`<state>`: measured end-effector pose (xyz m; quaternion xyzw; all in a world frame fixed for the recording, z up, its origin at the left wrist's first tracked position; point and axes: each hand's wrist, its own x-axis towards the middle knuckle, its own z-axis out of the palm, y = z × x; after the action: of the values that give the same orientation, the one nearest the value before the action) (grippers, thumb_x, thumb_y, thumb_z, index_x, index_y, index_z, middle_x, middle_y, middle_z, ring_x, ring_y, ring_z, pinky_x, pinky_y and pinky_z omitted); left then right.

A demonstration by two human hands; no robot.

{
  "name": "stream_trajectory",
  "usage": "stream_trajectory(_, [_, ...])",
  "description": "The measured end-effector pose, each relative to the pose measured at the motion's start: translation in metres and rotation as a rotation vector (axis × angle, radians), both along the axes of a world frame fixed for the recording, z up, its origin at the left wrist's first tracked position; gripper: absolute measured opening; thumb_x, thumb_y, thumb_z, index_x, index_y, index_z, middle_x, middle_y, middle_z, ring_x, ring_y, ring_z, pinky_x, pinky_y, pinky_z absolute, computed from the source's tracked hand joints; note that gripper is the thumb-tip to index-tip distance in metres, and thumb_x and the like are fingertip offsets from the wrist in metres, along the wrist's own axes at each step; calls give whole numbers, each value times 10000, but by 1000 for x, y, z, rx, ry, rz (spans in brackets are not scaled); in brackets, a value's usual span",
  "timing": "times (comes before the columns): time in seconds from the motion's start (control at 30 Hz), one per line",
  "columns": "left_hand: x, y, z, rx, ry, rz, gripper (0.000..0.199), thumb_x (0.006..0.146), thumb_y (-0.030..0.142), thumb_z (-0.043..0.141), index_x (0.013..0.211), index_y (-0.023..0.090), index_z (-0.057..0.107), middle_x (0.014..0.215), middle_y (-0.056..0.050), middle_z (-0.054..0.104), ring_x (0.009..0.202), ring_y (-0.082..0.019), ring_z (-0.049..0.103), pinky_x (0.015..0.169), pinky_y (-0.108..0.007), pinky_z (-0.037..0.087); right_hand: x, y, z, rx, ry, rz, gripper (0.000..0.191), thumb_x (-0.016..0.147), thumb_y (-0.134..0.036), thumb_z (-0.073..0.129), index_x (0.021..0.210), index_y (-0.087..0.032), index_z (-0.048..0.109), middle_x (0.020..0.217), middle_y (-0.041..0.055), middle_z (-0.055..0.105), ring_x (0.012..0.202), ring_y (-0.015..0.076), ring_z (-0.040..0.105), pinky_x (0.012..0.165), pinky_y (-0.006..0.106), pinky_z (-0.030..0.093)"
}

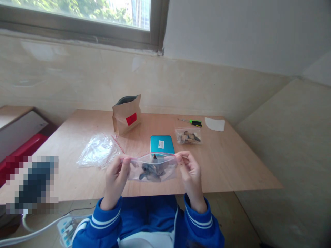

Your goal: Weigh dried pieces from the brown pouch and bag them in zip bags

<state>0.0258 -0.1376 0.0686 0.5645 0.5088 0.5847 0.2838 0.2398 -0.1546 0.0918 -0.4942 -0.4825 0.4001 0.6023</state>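
Head view: you hold the bag [169, 173] by both top corners above the table's [227, 168] near side.
Your left hand [115, 181] pinches the left corner, your right hand [190, 176] the right, likely keeping the mouth taut so the dark pieces [151, 174] sit low. The box [157, 143] sits just beyond; loose bags [99, 151] lie left and a filled bag [190, 136] right, apparently set apart.

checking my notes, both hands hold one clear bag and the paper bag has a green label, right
No, the label is red, not green: the head view shows it on the paper bag. The left hand and right hand do hold one clear bag.
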Motion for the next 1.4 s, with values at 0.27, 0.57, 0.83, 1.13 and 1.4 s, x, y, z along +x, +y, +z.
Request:
stream_trajectory(0.27, [19,3,8,-147,-253,76,517,844,642,594,609,182,562,533,10,535,509,-110,518,505,-215,426,-11,9,-19,-59,96,124,353,832,-555,693,903,-210,675,931,80,792,913,236,752,900,391,589])
stream_trajectory(0.57, [14,6,1,-268,-379,-62,479,803,637,649,705,168,642,586,-5,578,518,-113,515,467,-212,408,-8,5,-12,-12,30,-34,341,932,-521,574,904,-211,711,860,72,790,835,231,753,836,365,597])
stream_trajectory(0.83, [8,6,2,-232,-337,-114,321,801,485,729,743,172,686,671,-2,634,609,-107,558,593,-206,460,-1,2,-17,25,-145,-79,386,1003,-504,433,982,-220,693,920,66,776,873,202,731,827,308,579])
stream_trajectory(1.13, [7,3,12,-209,-281,-140,262,832,432,713,761,181,696,705,3,660,666,-112,590,642,-205,486,7,-1,-19,160,-297,-253,342,988,-435,492,864,-185,690,769,33,728,716,162,699,640,220,537])
stream_trajectory(1.4, [15,2,14,-144,-255,-39,272,825,450,712,779,184,679,710,3,681,615,-102,589,589,-196,491,4,-1,-21,210,-294,-270,298,995,-374,495,847,-192,680,770,27,726,713,155,695,656,230,537])
